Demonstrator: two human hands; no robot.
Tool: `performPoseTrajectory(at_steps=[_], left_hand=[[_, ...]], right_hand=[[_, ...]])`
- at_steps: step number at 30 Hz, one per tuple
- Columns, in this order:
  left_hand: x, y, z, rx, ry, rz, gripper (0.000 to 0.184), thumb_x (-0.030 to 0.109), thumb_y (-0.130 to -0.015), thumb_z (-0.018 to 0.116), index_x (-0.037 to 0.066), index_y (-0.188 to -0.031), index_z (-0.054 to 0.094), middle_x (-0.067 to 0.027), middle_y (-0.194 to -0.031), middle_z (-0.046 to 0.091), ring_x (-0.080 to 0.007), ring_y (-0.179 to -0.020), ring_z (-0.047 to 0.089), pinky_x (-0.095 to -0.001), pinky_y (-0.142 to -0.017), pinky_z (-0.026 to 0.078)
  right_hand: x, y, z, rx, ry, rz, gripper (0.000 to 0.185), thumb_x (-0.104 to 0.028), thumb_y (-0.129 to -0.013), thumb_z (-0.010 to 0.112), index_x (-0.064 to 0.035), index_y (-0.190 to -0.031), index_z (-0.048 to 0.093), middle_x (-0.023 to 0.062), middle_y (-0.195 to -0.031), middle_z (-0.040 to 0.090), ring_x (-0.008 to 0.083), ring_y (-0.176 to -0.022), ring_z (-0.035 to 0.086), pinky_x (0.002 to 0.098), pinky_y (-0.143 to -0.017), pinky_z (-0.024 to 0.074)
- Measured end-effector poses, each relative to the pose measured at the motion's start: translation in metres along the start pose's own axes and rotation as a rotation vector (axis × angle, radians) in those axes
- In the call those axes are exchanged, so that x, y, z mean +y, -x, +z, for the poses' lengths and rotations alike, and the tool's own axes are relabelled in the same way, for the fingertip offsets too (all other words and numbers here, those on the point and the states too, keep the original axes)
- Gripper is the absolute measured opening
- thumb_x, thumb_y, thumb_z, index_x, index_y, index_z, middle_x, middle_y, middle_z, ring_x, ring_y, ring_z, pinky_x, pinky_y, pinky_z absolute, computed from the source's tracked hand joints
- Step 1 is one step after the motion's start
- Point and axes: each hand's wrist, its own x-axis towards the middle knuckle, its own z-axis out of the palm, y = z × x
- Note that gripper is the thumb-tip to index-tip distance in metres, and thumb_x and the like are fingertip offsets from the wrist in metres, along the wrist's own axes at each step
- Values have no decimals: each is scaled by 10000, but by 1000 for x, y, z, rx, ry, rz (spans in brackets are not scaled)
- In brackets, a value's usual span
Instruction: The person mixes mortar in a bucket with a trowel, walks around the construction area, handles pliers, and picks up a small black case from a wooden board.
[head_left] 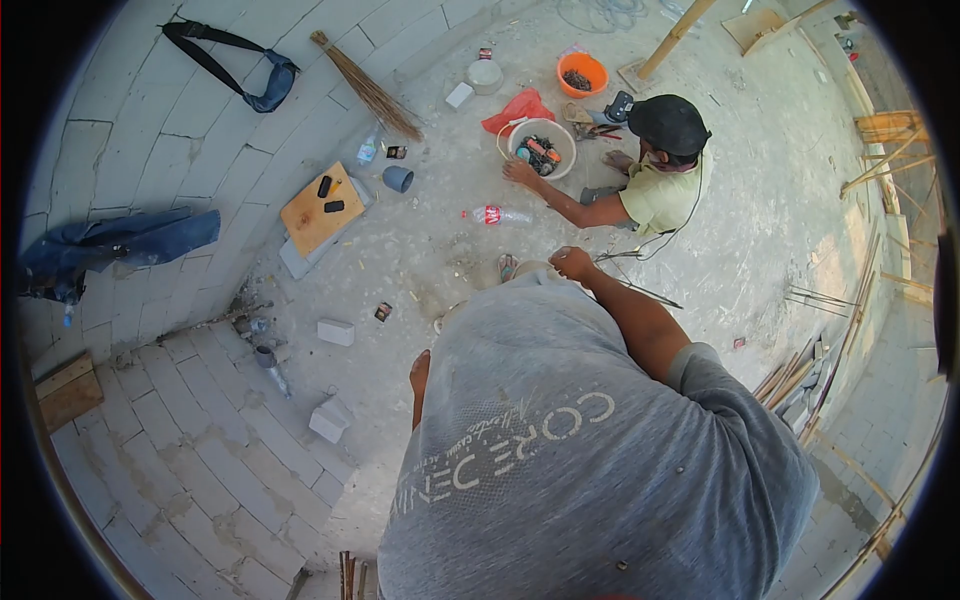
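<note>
My right hand (573, 262) is closed in a fist at the front hem of my grey shirt (560, 420). What it holds, if anything, is hidden. Thin dark wires (645, 288) lie on the floor just beyond it. On the other side, my left hand (420, 372) shows only in part beside the shirt; its fingers are too small to make out. Ahead of me a co-worker (660, 180) in a black cap sits low, one hand at a whitish bucket (568, 165) that holds dark pieces. A plastic bottle with a red label (500, 215) lies between us.
An orange basin (590, 68) and a red plastic bag (518, 108) lie beyond the bucket. At left are a wooden board (322, 208) bearing dark objects, a blue-grey cup (398, 179) and a broom (370, 90). White blocks (336, 332) dot the floor; rods (795, 370) lie right.
</note>
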Motion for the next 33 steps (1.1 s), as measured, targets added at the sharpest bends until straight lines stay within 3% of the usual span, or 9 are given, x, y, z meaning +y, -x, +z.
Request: performPoseTrajectory(at_steps=[15,33], left_hand=[[14,-11,-2,-24,-11,12,375,172,-836,646,-26,-1150,591,-68,-961,668,-177,-851,627,-275,-740,503],[20,-16,-7,-61,-47,20,391,180,-831,647,-28,-1157,588,-65,-960,667,-171,-837,625,-269,-733,499]], right_hand=[[2,-8,0,18,5,9,321,-330,-774,662,-49,-918,720,92,-768,706,188,-649,671,325,-634,538],[6,-16,6,27,73,-55,351,-389,-807,597,-74,-897,721,81,-734,702,188,-617,673,331,-648,544]])
